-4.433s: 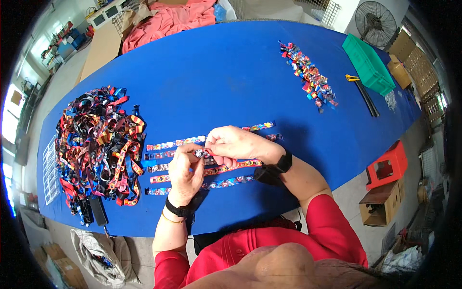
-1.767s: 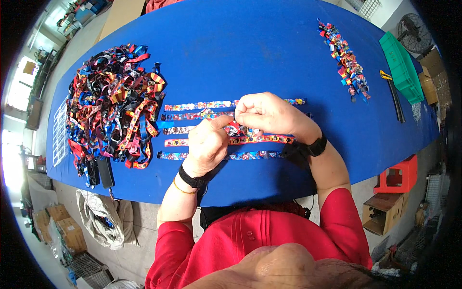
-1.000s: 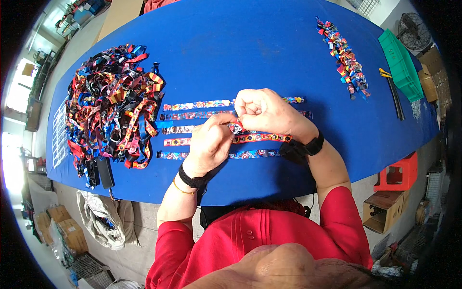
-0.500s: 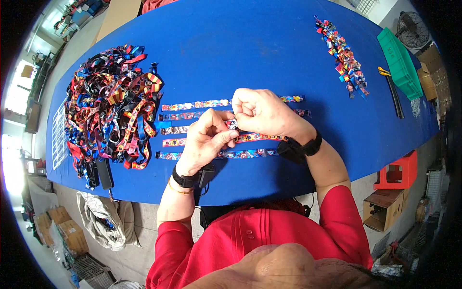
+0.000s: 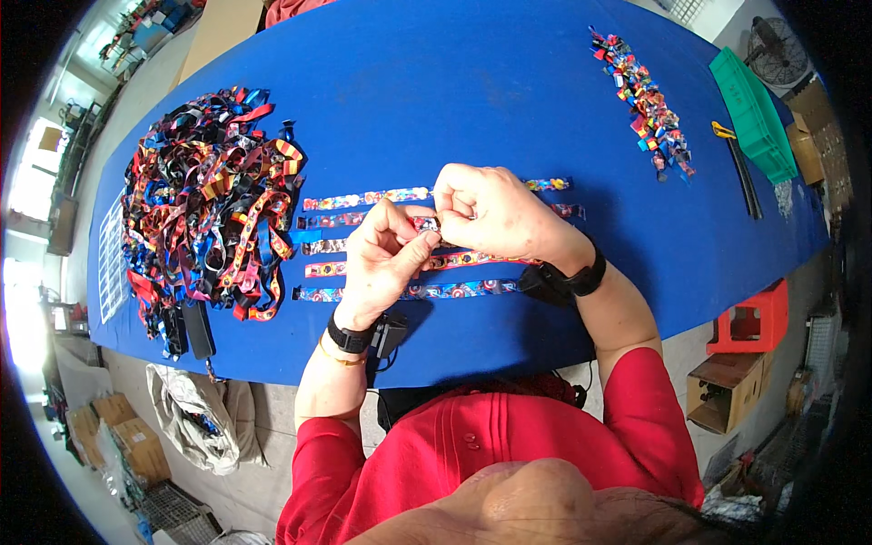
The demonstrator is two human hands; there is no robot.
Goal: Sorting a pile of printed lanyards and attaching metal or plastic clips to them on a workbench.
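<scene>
Over the middle of the blue table, my left hand (image 5: 386,259) is closed, with thumb and finger pinching a small folded piece of printed ribbon (image 5: 424,224). My right hand (image 5: 498,211) is closed too, its fingertips meeting the right edge of that piece; what they grip is hidden. Under and around both hands, several printed ribbon strips lie in rows from left to right. A colourful strip (image 5: 363,198) is the farthest row, and a blue strip (image 5: 463,289) the nearest. The hands cover the middle of the rows between.
A large tangled heap of printed ribbons (image 5: 213,200) covers the table's left side. A long bunch of small ribbon pieces (image 5: 643,104) lies far right. Beyond it are a yellow-and-black cutter (image 5: 740,168) and a green crate (image 5: 752,118). A red stool (image 5: 749,318) stands beside the table.
Both hands have shifted slightly left with the small ribbon piece between them. The rows, the heap and the bunch lie as before.
</scene>
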